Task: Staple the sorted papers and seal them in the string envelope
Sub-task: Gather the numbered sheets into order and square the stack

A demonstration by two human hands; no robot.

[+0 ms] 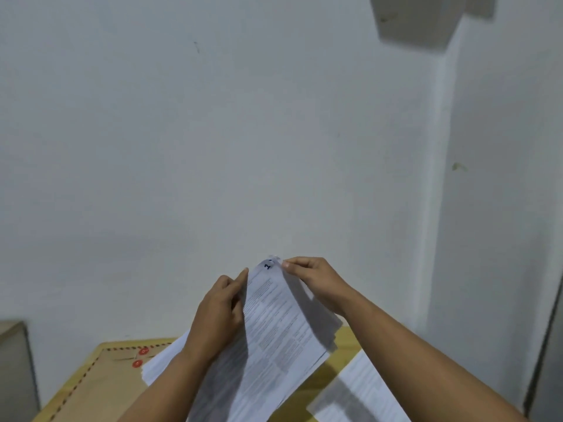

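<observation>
I hold a stack of printed white papers up in front of the wall, tilted, with a handwritten "1" at its top corner. My left hand grips the stack's left edge, thumb along the front. My right hand pinches the top corner between thumb and forefinger. A brown string envelope with two red discs lies flat on the table at lower left, partly under the papers. No stapler is in view.
A yellow wooden table runs along the bottom. Another printed sheet lies at lower right. A grey box edge stands at far left. A plain wall fills the background, with a wall corner at right.
</observation>
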